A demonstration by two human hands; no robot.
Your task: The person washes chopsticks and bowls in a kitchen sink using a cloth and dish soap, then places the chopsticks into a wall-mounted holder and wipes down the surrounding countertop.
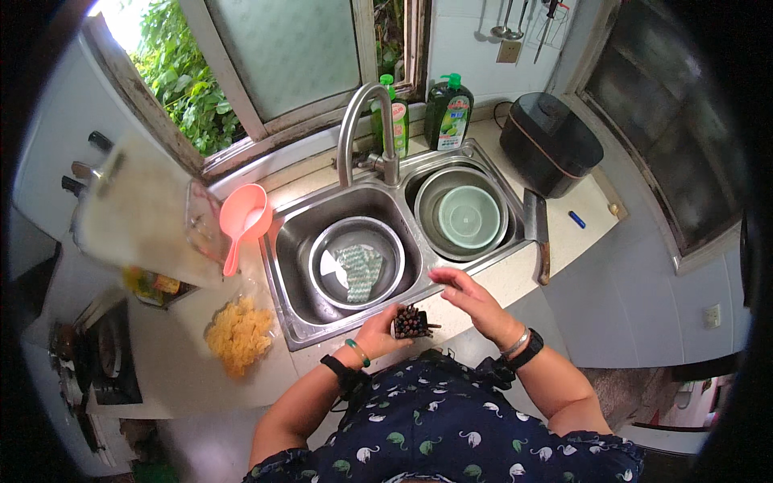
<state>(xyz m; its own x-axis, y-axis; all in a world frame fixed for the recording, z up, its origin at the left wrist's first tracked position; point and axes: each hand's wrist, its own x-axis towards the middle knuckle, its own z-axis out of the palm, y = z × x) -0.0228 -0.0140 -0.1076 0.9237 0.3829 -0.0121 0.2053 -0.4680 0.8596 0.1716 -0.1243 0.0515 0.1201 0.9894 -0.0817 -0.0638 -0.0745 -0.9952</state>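
My left hand (380,333) grips a dark holder packed with brown chopsticks (412,324), their ends facing up at me. A few sticks jut out on the right side. To the right, my right hand (480,307) is raised over the counter's front edge, fingers spread a little and nothing in it. Beyond my hands, the left sink basin (290,253) contains a steel bowl (326,290) with a green-and-white patterned cloth (360,271) and a white piece inside. Another steel bowl (427,202), with a pale green plastic bowl (470,217) in it, fills the right basin.
A curved faucet (356,115) rises behind the basins, near two green pump bottles (450,115). On the right are a cleaver (536,223), a blue object (577,219) and a black lidded container (551,145). Leftward lie a pink ladle (246,217), yellow food (240,335) and a cutting board (145,205).
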